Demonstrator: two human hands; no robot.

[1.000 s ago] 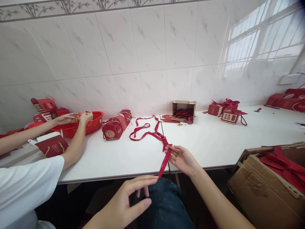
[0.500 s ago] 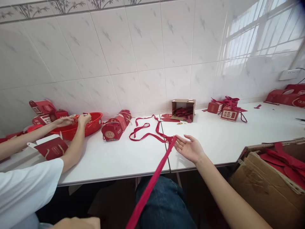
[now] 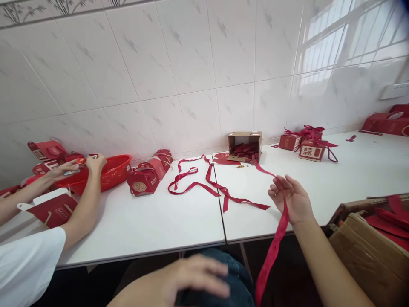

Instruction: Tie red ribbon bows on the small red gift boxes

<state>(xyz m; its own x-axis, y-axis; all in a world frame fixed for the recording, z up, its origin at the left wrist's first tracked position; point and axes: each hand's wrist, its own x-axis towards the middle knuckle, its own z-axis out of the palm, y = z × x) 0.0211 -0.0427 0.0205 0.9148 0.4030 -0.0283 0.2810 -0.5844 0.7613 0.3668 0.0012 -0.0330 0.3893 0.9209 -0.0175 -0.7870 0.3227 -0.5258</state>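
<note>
My right hand [image 3: 292,198] is raised over the front of the table, palm up with its fingers curled. It holds a red ribbon [image 3: 275,243], whose short end trails toward the back and whose long part hangs down past the table edge. My left hand [image 3: 194,275], smeared by motion, is over my jeans [image 3: 234,266] with its fingers stretched out and nothing visible in it. On the white table [image 3: 191,226], loose red ribbons [image 3: 198,184] lie in curves, some across the seam.
A small cardboard box [image 3: 244,134] with dark red strips lies at the back. Tied red gift boxes [image 3: 311,152] stand right of it, red boxes [image 3: 143,181] left. A co-worker's hands [image 3: 96,164] are over a red basket [image 3: 119,170]. A large carton [image 3: 367,251] is at right.
My right hand has moved right and drawn the ribbon away from the other ribbons on the table. My left hand has come further into view from the bottom edge.
</note>
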